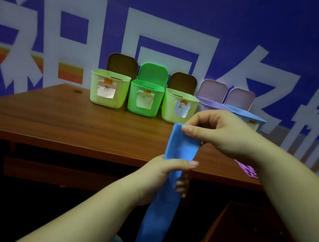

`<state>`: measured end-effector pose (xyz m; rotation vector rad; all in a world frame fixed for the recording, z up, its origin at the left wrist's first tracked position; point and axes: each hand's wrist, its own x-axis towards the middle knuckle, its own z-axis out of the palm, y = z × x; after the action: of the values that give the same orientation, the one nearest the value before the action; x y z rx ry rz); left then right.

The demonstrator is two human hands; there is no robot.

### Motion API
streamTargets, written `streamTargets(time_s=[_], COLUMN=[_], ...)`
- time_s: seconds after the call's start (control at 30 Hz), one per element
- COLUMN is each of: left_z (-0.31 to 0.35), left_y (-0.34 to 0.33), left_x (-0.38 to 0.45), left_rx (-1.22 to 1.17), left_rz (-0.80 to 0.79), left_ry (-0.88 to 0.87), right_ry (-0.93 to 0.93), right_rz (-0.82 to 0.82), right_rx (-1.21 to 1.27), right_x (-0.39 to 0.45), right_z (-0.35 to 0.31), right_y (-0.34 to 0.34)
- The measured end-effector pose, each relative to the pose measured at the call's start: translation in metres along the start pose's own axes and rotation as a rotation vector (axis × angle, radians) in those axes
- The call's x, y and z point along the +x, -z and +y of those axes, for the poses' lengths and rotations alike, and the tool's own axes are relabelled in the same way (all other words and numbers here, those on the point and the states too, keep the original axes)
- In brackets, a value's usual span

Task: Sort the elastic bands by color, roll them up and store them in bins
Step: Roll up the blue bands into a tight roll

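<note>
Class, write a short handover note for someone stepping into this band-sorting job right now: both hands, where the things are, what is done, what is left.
Right hand pinches the top end of the long blue elastic band; left hand grips it lower down, and the rest hangs below the wooden table edge.
Five open plastic bins with paper labels stand in a row at the back. A purple band lies at the table's right edge.
Done: blue band picked up, not yet rolled.
Left: roll it, bin it, then handle the purple one. Bin contents are hidden.
</note>
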<state>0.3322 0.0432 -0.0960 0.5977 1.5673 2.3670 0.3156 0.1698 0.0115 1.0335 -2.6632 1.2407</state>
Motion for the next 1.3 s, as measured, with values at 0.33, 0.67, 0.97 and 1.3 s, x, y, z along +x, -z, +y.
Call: streamTargets(time_s=[0.33, 0.67, 0.97, 1.3], left_z=[-0.011, -0.009, -0.028, -0.060], left_y=[0.012, -0.007, 0.017, 0.046], left_x=[-0.015, -0.014, -0.015, -0.011], left_rx=[0.046, -0.094, 0.007, 0.010], left_rz=[-0.041, -0.131, -0.083, 0.072], left_ry=[0.071, 0.022, 0.102, 0.301], right_ry=[0.024, 0.016, 0.012, -0.086], right_rz=[0.195, 0.232, 0.352, 0.427], right_rx=[-0.037, -0.028, -0.041, -0.004], right_x=[0.016, 0.035, 0.046, 0.078], right_z=[-0.024, -0.028, -0.015, 0.058], right_y=[0.025, 0.017, 0.024, 0.001])
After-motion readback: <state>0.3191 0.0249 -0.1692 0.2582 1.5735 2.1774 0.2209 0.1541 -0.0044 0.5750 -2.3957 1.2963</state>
